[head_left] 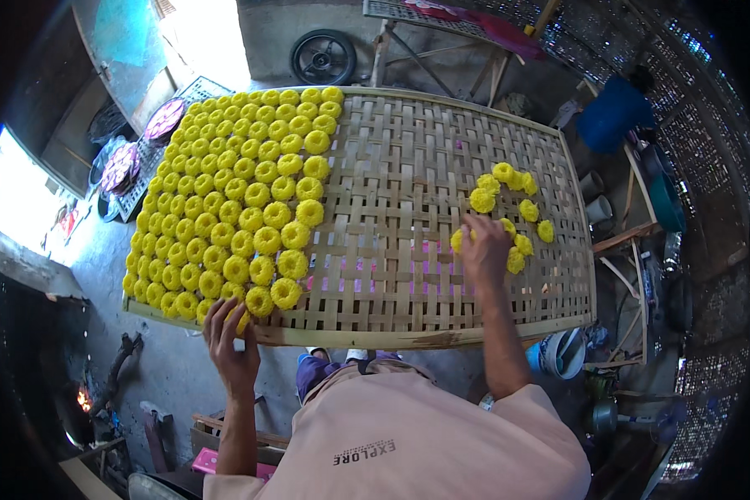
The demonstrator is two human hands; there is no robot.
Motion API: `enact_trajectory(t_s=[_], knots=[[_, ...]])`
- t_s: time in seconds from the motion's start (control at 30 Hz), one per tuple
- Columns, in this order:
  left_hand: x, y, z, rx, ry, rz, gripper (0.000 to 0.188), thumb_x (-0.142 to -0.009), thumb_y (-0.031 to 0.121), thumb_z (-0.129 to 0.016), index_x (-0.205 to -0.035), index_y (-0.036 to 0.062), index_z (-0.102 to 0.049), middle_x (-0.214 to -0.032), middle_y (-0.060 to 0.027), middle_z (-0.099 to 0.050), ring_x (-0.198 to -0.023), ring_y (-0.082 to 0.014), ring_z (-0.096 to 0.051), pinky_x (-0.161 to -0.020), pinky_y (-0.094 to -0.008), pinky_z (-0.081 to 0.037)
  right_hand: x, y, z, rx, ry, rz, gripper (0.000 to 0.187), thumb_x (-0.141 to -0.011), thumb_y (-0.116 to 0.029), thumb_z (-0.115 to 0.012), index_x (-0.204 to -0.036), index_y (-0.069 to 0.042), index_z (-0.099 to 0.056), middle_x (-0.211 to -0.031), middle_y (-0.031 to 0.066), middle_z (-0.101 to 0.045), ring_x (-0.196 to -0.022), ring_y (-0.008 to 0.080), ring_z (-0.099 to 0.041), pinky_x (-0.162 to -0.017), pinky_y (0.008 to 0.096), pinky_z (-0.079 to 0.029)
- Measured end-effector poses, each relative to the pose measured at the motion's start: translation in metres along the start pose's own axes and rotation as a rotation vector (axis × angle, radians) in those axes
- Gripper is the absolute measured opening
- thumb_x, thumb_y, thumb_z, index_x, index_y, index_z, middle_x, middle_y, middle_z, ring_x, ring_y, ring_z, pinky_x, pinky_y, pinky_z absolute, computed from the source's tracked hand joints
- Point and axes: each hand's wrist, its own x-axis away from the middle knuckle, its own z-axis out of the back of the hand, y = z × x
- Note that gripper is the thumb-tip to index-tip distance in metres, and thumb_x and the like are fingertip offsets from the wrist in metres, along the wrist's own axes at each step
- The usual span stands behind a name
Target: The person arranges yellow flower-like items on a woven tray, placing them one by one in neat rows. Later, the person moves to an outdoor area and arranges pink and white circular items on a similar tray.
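Note:
A large woven bamboo tray (pixel 392 217) lies before me on a raised support. Close rows of yellow crinkled rings, such as one yellow ring (pixel 286 293), cover its left part. My left hand (pixel 229 333) is at the near edge, its fingers curled round a yellow ring (pixel 242 322) at the end of a row. Over the right part of the tray, my right hand (pixel 486 250) has its fingers bent down against another yellow ring (pixel 457 241), which they partly hide. Several loose yellow pieces (pixel 482 200) lie scattered around that hand.
Behind the tray, a black wheel (pixel 323 57) leans on the wall beside a wooden stand (pixel 383 50). Blue and grey containers (pixel 615 112) stand at the right. A bucket (pixel 556 354) sits below the near right corner. Fire (pixel 84 400) burns at the lower left.

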Motion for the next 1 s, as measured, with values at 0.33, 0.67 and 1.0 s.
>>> enact_trajectory(t_s=[0.33,0.67,1.0], knots=[[-0.058,-0.027,-0.006,-0.118,-0.493,-0.093,0.033,-0.078,0.015,-0.076,-0.11,0.0119,-0.069,-0.104,-0.0047,-0.071,-0.109,-0.0252,-0.061,-0.097,-0.041,-0.042,0.012,0.015,0.022,0.105,-0.225,0.348,0.036,-0.078,-0.007,-0.063,-0.114,-0.008,-0.069,-0.105,0.009,-0.069,-0.116,0.0299,-0.058,-0.111,0.0489,-0.034],[-0.066,-0.034,-0.026,-0.081,-0.334,-0.007,0.02,-0.077,0.011,-0.074,-0.093,0.0116,-0.062,-0.09,-0.0026,-0.068,-0.099,-0.0231,-0.062,-0.09,-0.0389,-0.043,0.047,-0.098,0.033,-0.731,-0.375,0.139,0.04,-0.078,0.0,-0.074,-0.116,-0.007,-0.067,-0.101,0.0071,-0.067,-0.087,0.0178,-0.065,-0.079,0.0324,-0.054],[-0.069,-0.042,-0.022,-0.01,-0.434,-0.034,0.022,-0.079,0.014,-0.076,-0.098,0.0099,-0.065,-0.096,-0.0046,-0.069,-0.101,-0.0251,-0.062,-0.091,-0.0399,-0.044,0.11,-0.236,-0.056,-0.7,-0.237,0.771,0.031,-0.08,-0.006,-0.069,-0.112,-0.004,-0.066,-0.106,0.013,-0.065,-0.094,0.0301,-0.067,-0.082,0.0399,-0.055]])
